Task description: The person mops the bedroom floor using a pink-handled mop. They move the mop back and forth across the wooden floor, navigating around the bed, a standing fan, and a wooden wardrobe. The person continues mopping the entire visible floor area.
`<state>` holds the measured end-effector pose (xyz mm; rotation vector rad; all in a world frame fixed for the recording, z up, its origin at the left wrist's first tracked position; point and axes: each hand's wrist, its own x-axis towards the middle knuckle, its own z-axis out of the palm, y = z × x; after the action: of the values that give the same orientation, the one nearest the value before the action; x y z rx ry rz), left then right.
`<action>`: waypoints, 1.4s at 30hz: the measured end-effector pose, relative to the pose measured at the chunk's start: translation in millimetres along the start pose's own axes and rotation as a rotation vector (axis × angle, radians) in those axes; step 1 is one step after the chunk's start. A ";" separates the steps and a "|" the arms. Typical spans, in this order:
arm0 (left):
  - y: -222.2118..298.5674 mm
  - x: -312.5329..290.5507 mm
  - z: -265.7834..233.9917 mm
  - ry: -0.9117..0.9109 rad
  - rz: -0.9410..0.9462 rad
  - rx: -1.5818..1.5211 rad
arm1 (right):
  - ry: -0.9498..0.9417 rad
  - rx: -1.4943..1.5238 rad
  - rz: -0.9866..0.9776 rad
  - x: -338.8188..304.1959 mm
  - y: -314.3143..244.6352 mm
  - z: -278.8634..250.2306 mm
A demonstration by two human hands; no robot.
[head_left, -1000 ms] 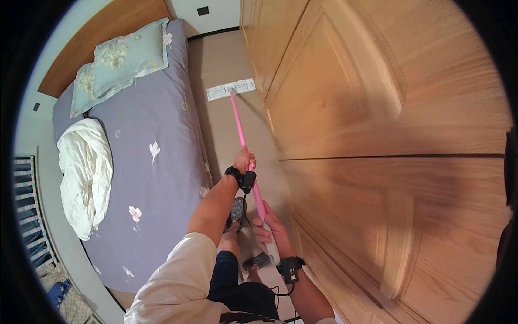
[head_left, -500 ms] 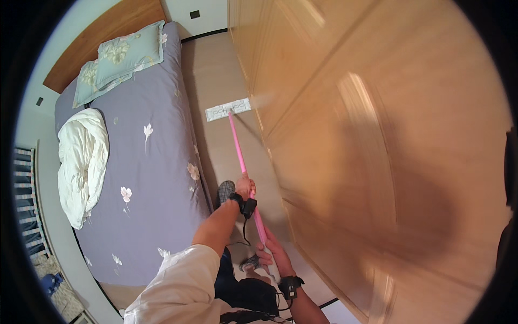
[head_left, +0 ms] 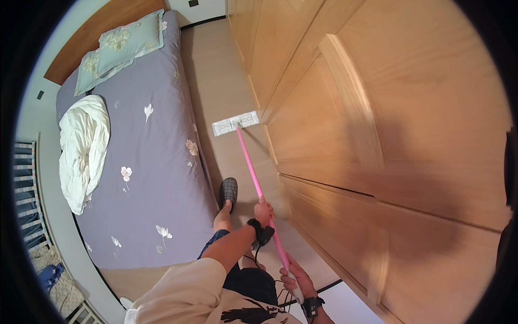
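Observation:
A flat mop with a pink pole (head_left: pixel 249 162) reaches forward from my body. Its white rectangular mop head (head_left: pixel 236 123) lies flat on the floor between the bed and the wardrobe, its right end close to the wardrobe base. My left hand (head_left: pixel 263 211) is wrapped round the middle of the pole. Lower down, my right hand (head_left: pixel 297 276) grips the pole near its white end (head_left: pixel 295 292). Both wrists wear black bands with small devices and cables.
A bed (head_left: pixel 151 178) with a purple floral cover runs along the left, bearing pillows (head_left: pixel 129 43) and a white bundled quilt (head_left: pixel 83 151). Wooden wardrobe doors (head_left: pixel 324 113) line the right. Beige floor (head_left: pixel 208 65) stretches between them. My slippered foot (head_left: pixel 229 190) stands beside the bed.
The mop head has come back nearer to me and slightly to the right. Both hands have moved lower and to the right, still holding the pole. More of my slippered foot shows.

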<state>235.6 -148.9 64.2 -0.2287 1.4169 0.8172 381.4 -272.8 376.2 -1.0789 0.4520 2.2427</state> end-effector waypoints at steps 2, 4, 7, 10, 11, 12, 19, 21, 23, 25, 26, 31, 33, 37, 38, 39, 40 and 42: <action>34.4 21.3 4.4 -0.028 0.019 -0.040 | 0.008 -0.060 0.002 31.3 -12.7 18.4; 81.4 49.1 3.0 -0.042 0.034 -0.068 | 0.007 -0.086 0.006 72.1 -24.8 45.5; 169.8 98.5 1.9 -0.033 0.101 -0.030 | -0.097 -0.071 -0.002 139.4 -46.8 96.4; 257.2 143.8 -11.4 0.010 0.193 0.013 | -0.133 -0.122 0.019 211.3 -66.1 144.1; 279.0 159.2 -20.8 -0.021 0.211 -0.019 | -0.161 -0.143 0.029 235.0 -70.0 150.9; 305.5 172.5 -28.4 -0.004 0.191 -0.045 | -0.188 -0.165 0.039 259.4 -76.5 163.4; 377.5 206.0 -76.0 0.026 0.206 -0.031 | -0.265 -0.205 0.086 331.9 -79.2 193.0; 362.2 199.6 -83.3 0.019 0.194 -0.045 | -0.264 -0.230 0.102 320.7 -73.8 182.4; 336.6 190.3 -86.5 0.026 0.131 -0.144 | -0.260 -0.253 0.113 303.7 -68.7 166.9; 299.9 177.9 -89.9 0.058 0.156 -0.123 | -0.202 -0.270 0.130 281.4 -63.9 143.5; 273.4 164.6 -92.1 0.102 0.170 -0.073 | -0.202 -0.279 0.124 261.7 -55.7 126.1; 123.4 94.0 -106.0 0.078 0.169 -0.146 | -0.185 -0.289 0.170 158.2 -13.5 18.7; 51.4 62.3 -110.6 0.093 0.122 -0.174 | -0.139 -0.331 0.162 104.9 5.7 -36.2; -96.8 -12.2 -98.7 0.112 0.118 -0.249 | -0.085 -0.296 0.219 -9.3 18.6 -119.3; -133.1 -27.8 -87.3 0.267 0.213 -0.003 | -0.032 -0.311 0.232 -35.1 18.3 -135.1; -162.7 -44.1 -81.7 0.252 0.138 0.003 | -0.035 -0.316 0.234 -64.7 16.7 -148.0; -191.8 -59.9 -74.7 0.218 0.139 -0.106 | -0.026 -0.328 0.231 -93.3 17.1 -159.5; -222.0 -79.2 -66.4 0.123 -0.172 -0.372 | 0.039 -0.324 0.208 -138.7 20.5 -173.8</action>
<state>326.4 -376.1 54.4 -0.6864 1.3297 0.9314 537.4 -432.4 380.5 -1.2902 0.2282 2.5445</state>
